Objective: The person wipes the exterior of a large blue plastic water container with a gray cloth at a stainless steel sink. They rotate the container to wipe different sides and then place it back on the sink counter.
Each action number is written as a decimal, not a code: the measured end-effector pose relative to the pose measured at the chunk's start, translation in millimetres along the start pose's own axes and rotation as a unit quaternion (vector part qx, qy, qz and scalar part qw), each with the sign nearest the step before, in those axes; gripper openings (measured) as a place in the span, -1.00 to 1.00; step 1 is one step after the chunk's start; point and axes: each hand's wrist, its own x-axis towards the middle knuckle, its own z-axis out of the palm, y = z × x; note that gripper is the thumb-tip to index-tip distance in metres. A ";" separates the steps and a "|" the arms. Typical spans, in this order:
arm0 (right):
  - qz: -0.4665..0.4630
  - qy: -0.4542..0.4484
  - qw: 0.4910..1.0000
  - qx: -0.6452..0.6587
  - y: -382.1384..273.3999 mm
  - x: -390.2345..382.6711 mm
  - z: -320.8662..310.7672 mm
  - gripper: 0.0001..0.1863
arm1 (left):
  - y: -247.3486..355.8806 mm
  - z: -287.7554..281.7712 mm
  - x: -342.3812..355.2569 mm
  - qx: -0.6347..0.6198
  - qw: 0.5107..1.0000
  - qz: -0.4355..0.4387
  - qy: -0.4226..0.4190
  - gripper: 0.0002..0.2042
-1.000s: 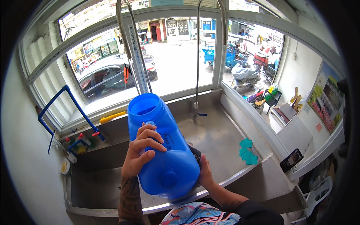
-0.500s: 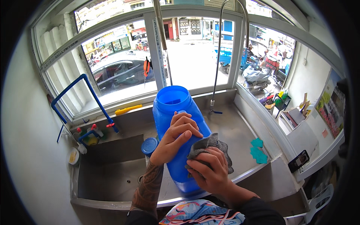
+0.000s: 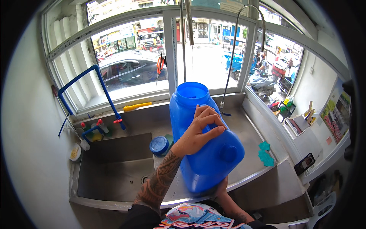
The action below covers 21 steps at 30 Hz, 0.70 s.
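Head view shows that your left hand (image 3: 201, 128) rests on the upper side of the big blue water jug (image 3: 204, 139), fingers spread and bent over its shoulder. Half a second ago the jug stood more upright and your right hand (image 3: 221, 189) pressed a grey cloth on its front. Now the jug leans right over the steel counter (image 3: 248, 133), the right hand supports it from below, its fingers hidden. The blue cap (image 3: 159, 145) lies beside the sink (image 3: 114, 168).
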 end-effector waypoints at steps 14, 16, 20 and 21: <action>-0.139 -0.323 0.919 -0.175 -273.0 6.7 135.9 -0.39 | 4.0 -0.5 -1.6 -0.005 1.000 -0.003 0.012 -0.79; -0.106 -0.390 0.911 -0.088 -265.2 29.3 146.3 -0.36 | 6.0 -0.7 -2.6 -0.013 1.000 -0.002 0.012 -0.80; 0.137 -0.425 0.893 0.054 -224.1 68.4 156.0 -0.32 | 8.2 -1.1 -1.4 -0.006 1.000 -0.006 0.007 -0.80; 0.140 -0.438 0.886 0.056 -213.5 70.3 153.6 -0.32 | 8.6 -0.9 -1.7 -0.001 1.000 -0.009 0.008 -0.80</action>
